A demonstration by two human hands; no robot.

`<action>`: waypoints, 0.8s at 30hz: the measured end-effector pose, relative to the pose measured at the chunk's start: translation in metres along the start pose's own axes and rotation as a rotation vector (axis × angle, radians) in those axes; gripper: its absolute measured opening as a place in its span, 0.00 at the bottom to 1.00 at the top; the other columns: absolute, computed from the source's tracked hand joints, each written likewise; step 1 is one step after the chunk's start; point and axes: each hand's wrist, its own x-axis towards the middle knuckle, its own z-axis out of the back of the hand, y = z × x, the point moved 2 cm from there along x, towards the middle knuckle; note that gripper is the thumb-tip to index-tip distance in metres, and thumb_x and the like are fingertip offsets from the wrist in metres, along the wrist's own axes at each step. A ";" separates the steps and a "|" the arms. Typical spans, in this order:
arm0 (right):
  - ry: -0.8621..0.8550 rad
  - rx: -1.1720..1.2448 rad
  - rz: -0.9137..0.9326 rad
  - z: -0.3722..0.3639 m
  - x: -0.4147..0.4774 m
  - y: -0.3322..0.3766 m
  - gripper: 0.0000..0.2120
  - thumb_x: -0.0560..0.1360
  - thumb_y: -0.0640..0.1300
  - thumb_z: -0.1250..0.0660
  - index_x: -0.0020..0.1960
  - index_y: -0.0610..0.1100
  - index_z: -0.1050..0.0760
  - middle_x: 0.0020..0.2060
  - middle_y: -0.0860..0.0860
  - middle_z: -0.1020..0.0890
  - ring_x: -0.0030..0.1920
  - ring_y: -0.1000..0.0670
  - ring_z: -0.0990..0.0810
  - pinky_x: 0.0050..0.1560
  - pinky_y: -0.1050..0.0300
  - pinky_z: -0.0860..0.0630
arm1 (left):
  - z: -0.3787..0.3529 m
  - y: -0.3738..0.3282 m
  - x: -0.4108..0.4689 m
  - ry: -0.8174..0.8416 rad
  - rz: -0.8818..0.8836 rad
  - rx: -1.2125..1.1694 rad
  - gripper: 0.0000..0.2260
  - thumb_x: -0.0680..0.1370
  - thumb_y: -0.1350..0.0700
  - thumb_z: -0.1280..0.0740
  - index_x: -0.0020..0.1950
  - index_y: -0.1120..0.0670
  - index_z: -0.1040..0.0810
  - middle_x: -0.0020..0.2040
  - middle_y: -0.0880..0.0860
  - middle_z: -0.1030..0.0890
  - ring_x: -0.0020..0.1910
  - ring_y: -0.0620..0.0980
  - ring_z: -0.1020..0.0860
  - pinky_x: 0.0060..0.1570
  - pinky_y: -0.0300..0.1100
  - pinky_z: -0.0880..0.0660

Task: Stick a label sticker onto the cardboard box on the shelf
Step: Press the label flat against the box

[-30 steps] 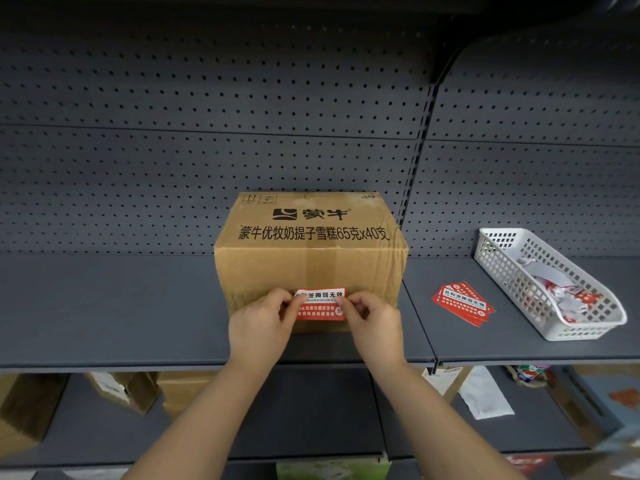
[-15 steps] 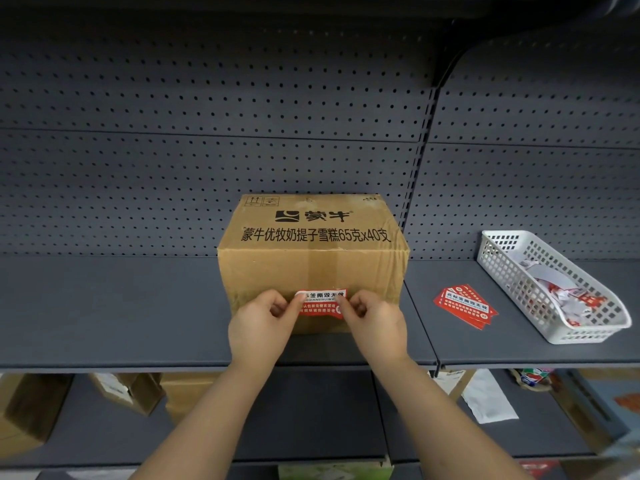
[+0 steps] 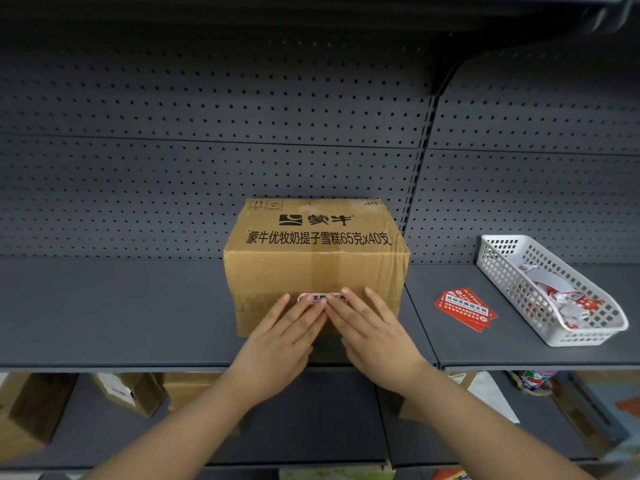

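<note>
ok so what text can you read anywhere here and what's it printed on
"蒙牛" beside a logo: top of the brown cardboard box.
"蒙牛优牧奶提子雪糕65克x40支": same top, below it.
Red and white label sticker on the box front: mostly covered by both hands' fingers, unreadable.
Loose red stickers on the grey shelf: too small.

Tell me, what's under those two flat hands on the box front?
A red and white label sticker lies on the cardboard box. Only its top strip shows above the fingertips of the left hand and right hand; the rest is covered.
</note>
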 end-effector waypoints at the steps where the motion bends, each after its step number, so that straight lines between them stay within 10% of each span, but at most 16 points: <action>1: 0.046 -0.024 -0.022 0.000 0.002 -0.002 0.31 0.75 0.51 0.41 0.75 0.42 0.42 0.76 0.48 0.39 0.76 0.46 0.45 0.72 0.40 0.46 | -0.001 0.002 0.002 0.052 0.036 0.021 0.29 0.79 0.48 0.44 0.76 0.59 0.45 0.78 0.56 0.47 0.76 0.54 0.50 0.73 0.57 0.51; 12: 0.208 -0.120 -0.194 -0.002 -0.009 -0.018 0.31 0.77 0.57 0.48 0.77 0.46 0.46 0.77 0.53 0.44 0.77 0.47 0.52 0.73 0.34 0.60 | -0.009 0.008 -0.006 0.228 0.263 0.071 0.31 0.78 0.44 0.51 0.77 0.59 0.50 0.79 0.54 0.53 0.77 0.52 0.57 0.72 0.60 0.62; 24: 0.180 -0.056 -0.038 -0.006 -0.004 -0.004 0.36 0.75 0.54 0.39 0.77 0.46 0.49 0.77 0.50 0.45 0.76 0.47 0.49 0.71 0.39 0.48 | -0.012 0.009 -0.007 0.248 0.120 0.009 0.33 0.78 0.40 0.50 0.77 0.57 0.52 0.78 0.54 0.50 0.77 0.52 0.56 0.72 0.59 0.57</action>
